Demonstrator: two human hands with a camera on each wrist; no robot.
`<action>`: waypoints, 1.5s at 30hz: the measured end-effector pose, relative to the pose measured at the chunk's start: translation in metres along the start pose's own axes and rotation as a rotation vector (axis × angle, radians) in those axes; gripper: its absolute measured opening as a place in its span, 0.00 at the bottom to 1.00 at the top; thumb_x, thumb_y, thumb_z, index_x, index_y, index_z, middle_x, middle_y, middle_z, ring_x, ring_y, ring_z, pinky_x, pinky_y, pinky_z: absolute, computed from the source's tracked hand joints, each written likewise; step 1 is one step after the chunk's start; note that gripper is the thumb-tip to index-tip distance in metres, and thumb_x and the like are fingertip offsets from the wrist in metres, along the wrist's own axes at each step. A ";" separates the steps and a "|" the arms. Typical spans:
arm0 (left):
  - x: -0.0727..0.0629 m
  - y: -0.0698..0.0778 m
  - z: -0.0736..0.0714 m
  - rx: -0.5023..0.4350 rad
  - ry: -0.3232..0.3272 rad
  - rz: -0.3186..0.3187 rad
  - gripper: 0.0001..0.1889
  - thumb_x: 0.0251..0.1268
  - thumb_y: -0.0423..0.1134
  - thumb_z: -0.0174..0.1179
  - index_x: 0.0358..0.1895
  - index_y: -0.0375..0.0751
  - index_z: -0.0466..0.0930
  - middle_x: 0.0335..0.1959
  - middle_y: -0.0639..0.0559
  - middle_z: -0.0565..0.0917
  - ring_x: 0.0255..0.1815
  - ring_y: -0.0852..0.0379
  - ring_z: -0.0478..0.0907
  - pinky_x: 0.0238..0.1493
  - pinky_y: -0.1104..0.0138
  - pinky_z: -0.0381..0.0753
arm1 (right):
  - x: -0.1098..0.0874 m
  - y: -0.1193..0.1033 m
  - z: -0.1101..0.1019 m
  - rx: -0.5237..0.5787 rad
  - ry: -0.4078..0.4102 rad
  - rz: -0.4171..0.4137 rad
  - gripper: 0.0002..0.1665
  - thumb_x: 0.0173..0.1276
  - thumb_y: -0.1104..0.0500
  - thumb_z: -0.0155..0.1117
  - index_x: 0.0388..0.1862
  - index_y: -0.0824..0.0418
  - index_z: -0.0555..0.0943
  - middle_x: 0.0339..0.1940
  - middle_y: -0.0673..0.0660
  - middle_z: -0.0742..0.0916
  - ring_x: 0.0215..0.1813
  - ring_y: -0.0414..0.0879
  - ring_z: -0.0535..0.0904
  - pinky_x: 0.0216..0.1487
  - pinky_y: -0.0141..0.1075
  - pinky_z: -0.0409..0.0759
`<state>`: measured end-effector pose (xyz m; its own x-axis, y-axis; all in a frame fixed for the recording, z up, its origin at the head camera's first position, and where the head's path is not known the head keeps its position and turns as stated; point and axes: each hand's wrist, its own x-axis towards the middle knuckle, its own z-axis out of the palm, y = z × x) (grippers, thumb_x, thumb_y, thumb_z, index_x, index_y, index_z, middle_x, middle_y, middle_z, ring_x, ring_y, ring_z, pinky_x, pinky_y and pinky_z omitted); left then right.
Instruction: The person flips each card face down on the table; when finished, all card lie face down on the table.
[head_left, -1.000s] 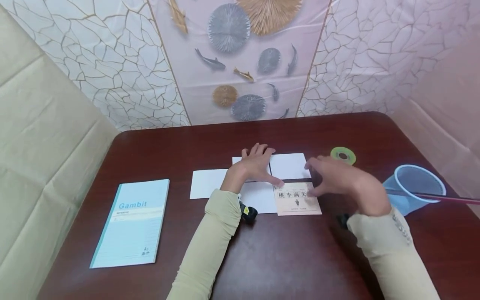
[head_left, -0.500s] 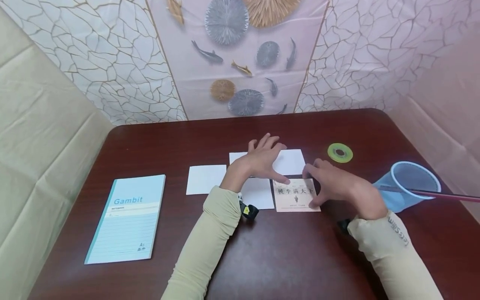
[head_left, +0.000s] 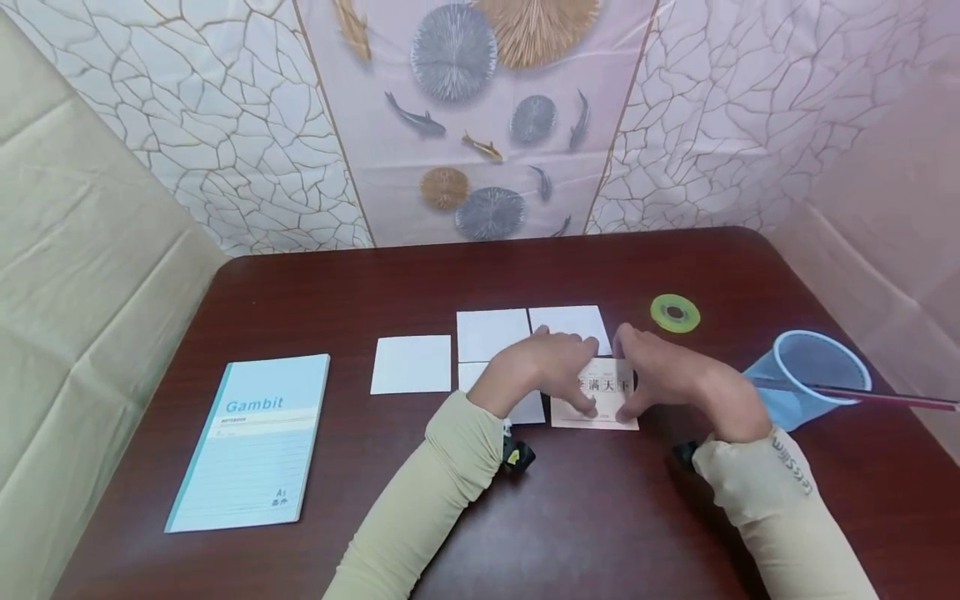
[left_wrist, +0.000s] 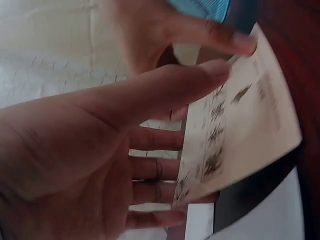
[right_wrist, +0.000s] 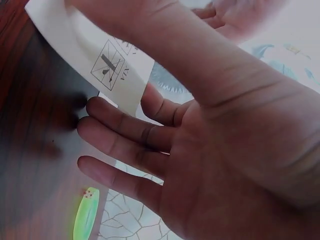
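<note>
A cream card printed with dark Chinese characters lies in front of me at the right end of a group of white cards. My right hand holds its right side, thumb at the near corner and index finger toward the far one. Over the card's left part arches my left hand, its thumb near the card's front edge. In the left wrist view the left fingers run fairly straight toward the card's far edge, and the thumb overlaps its face. The card looks bent and slanted in the right wrist view.
Several white cards lie left of and behind the printed one; another white card sits apart at left. A Gambit notebook is far left. At right are a green tape roll and a light blue cup with a dark red stick.
My left hand has come right and nearer, from over the white cards to over the printed card. My right hand stays at that card's right side.
</note>
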<state>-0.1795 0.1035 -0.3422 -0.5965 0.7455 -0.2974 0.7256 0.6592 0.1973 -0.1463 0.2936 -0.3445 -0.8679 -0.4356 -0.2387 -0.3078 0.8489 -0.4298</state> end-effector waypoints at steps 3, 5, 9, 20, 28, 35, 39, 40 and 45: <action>-0.002 0.013 0.005 0.074 -0.005 -0.048 0.45 0.45 0.65 0.72 0.63 0.44 0.64 0.48 0.54 0.75 0.52 0.57 0.73 0.56 0.60 0.69 | -0.001 0.003 0.001 -0.001 0.002 -0.007 0.44 0.39 0.51 0.87 0.45 0.63 0.66 0.35 0.55 0.76 0.39 0.49 0.73 0.41 0.42 0.74; -0.002 0.020 0.009 0.128 0.015 -0.085 0.47 0.39 0.65 0.75 0.61 0.44 0.63 0.47 0.53 0.73 0.49 0.56 0.72 0.50 0.62 0.71 | -0.001 0.004 0.001 -0.009 0.004 -0.008 0.43 0.39 0.50 0.87 0.45 0.63 0.66 0.35 0.55 0.76 0.39 0.48 0.73 0.42 0.42 0.74; -0.002 0.028 0.012 0.207 0.057 -0.126 0.48 0.35 0.61 0.78 0.59 0.44 0.61 0.45 0.52 0.70 0.47 0.55 0.69 0.50 0.63 0.69 | -0.001 0.003 0.000 -0.010 0.003 -0.004 0.42 0.40 0.50 0.86 0.44 0.63 0.66 0.33 0.55 0.76 0.37 0.47 0.73 0.41 0.41 0.74; -0.016 0.001 -0.013 0.072 0.104 -0.048 0.48 0.43 0.59 0.73 0.64 0.40 0.58 0.47 0.51 0.68 0.46 0.55 0.66 0.53 0.62 0.65 | -0.010 0.001 -0.015 -0.071 0.147 -0.103 0.53 0.40 0.51 0.86 0.59 0.65 0.65 0.52 0.59 0.74 0.52 0.52 0.70 0.53 0.46 0.73; -0.017 -0.010 -0.017 0.018 0.311 0.020 0.45 0.43 0.60 0.73 0.61 0.42 0.61 0.46 0.53 0.69 0.47 0.57 0.66 0.49 0.62 0.64 | -0.005 -0.004 -0.019 -0.104 0.254 -0.215 0.55 0.44 0.48 0.84 0.66 0.62 0.63 0.57 0.55 0.72 0.57 0.49 0.67 0.56 0.48 0.73; -0.016 -0.011 -0.018 0.013 0.334 0.022 0.44 0.43 0.61 0.73 0.60 0.43 0.62 0.44 0.54 0.69 0.45 0.56 0.66 0.46 0.62 0.64 | -0.010 -0.002 -0.020 -0.082 0.322 -0.229 0.56 0.40 0.50 0.86 0.65 0.61 0.65 0.60 0.55 0.72 0.60 0.47 0.66 0.58 0.48 0.72; -0.012 -0.012 -0.017 0.022 0.393 0.031 0.48 0.41 0.67 0.71 0.62 0.42 0.63 0.49 0.52 0.69 0.48 0.56 0.65 0.49 0.60 0.63 | -0.008 -0.002 -0.022 -0.069 0.331 -0.254 0.57 0.41 0.48 0.86 0.67 0.61 0.65 0.62 0.54 0.72 0.62 0.47 0.66 0.59 0.49 0.72; -0.011 -0.013 -0.017 0.023 0.416 0.031 0.49 0.41 0.69 0.71 0.62 0.42 0.63 0.50 0.52 0.69 0.49 0.56 0.65 0.50 0.60 0.63 | -0.008 -0.002 -0.022 -0.055 0.330 -0.250 0.58 0.41 0.47 0.86 0.68 0.61 0.64 0.62 0.55 0.72 0.62 0.48 0.65 0.60 0.50 0.72; -0.009 -0.021 -0.021 -0.114 0.486 0.061 0.52 0.41 0.69 0.71 0.70 0.48 0.63 0.55 0.54 0.67 0.53 0.58 0.61 0.51 0.61 0.61 | -0.005 0.000 -0.022 0.018 0.282 -0.185 0.61 0.43 0.43 0.84 0.70 0.62 0.61 0.64 0.59 0.71 0.64 0.54 0.65 0.62 0.55 0.68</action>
<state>-0.1967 0.0844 -0.3240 -0.6645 0.7248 0.1817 0.7382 0.5990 0.3102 -0.1508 0.3024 -0.3242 -0.8726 -0.4794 0.0936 -0.4651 0.7567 -0.4595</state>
